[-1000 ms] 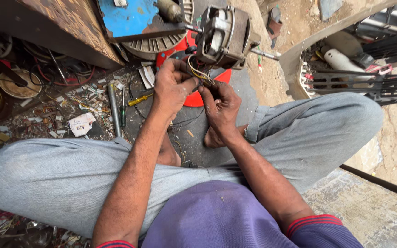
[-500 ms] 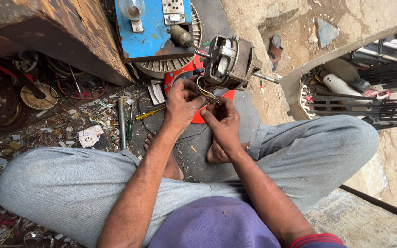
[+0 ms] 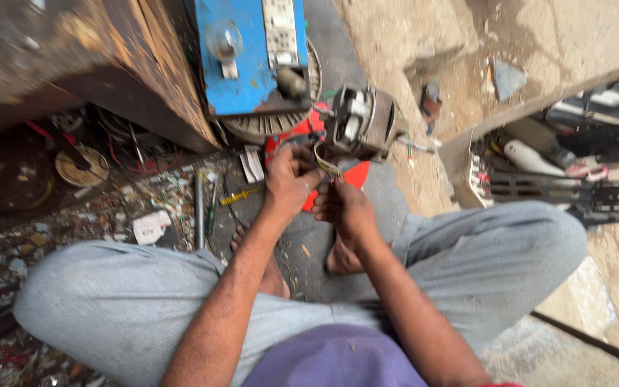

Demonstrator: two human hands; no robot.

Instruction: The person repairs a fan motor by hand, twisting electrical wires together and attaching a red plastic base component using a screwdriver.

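A small electric motor (image 3: pixel 361 123) with a metal shaft rests on a red piece (image 3: pixel 352 175) on the ground in front of my crossed legs. A bundle of yellowish wires (image 3: pixel 326 163) runs out of the motor toward me. My left hand (image 3: pixel 289 183) pinches these wires from the left. My right hand (image 3: pixel 345 208) grips the same wires just below, its fingers closed around them. Both hands touch each other right under the motor.
A blue box (image 3: pixel 256 54) with a bulb and a switch panel stands behind the motor over a round finned part (image 3: pixel 270 129). A rusty brown bench (image 3: pixel 80 72) is at left. Screwdrivers (image 3: pixel 241 195), a metal rod (image 3: pixel 199 208) and scrap litter the ground. Black grilles (image 3: pixel 574 193) lie right.
The camera view has shifted, so the motor and hands sit lower in the picture. My hands stay together on the wires under the motor, my right hand now closer to them.
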